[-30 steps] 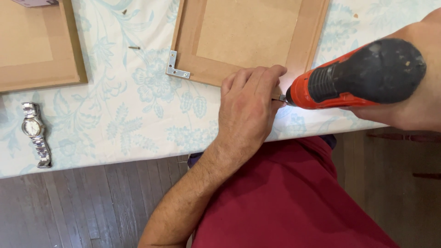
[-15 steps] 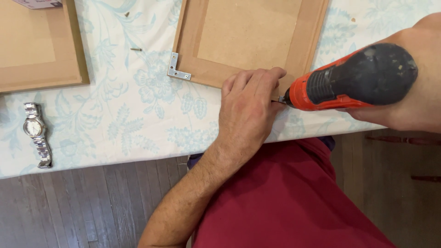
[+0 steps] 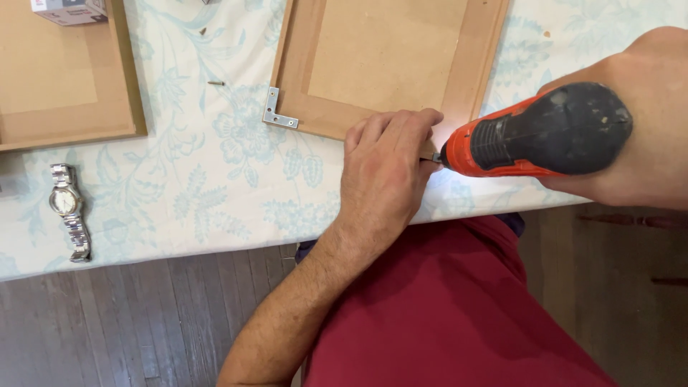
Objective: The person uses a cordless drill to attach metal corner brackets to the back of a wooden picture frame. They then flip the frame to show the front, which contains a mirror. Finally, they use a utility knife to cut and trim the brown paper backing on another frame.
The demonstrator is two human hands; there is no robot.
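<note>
i am looking down as my left hand point(image 3: 383, 168) is lying fingers-together over the near right corner of a wooden frame point(image 3: 390, 64), pinching at something small by the driver's tip; what is under the fingers is hidden. my right hand point(image 3: 638, 136) is gripping an orange and black power screwdriver point(image 3: 534, 140), clamped round its dark handle, the bit pointing left and meeting the left fingertips point(image 3: 423, 122) at the frame's corner.

the frame is lying flat on a table covered by a pale blue floral cloth point(image 3: 201, 179), its near edge running just above my hand and close to the table's front edge. a metal corner bracket point(image 3: 276, 115) is sitting on the frame's near left corner. open cloth is stretching to the left of my hand, between this frame and a second wooden frame point(image 3: 64, 79) at far left, with only a loose screw point(image 3: 216, 83) lying in it. a steel wristwatch point(image 3: 68, 211) is resting near the table's front edge, well apart from both hands. a small box point(image 3: 70, 10) is standing on the second frame; whether anything is in it i cannot tell. dark floorboards point(image 3: 129, 322) are showing below the table edge.
</note>
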